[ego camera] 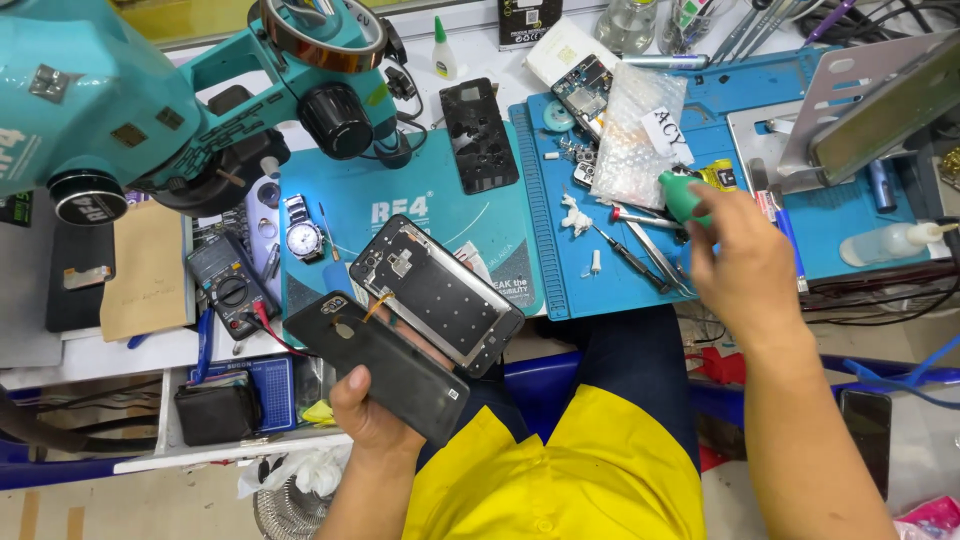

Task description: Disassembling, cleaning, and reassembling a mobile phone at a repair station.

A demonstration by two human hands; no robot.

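Left hand [372, 405] grips an opened smartphone: the dark back cover [380, 362] rests in the palm, while the phone frame [438, 294] (internal side up, joined to the cover by a thin orange flex cable) hangs over the front edge of the blue work mat [420, 195]. Right hand [745, 262] closes its fingers around a green-handled screwdriver [684, 196] above the second blue mat [640, 262]. Tweezers [655, 255] lie just beside that hand. A wristwatch [302, 237] and a multimeter [230, 284] sit left of the phone, below the teal microscope [130, 100].
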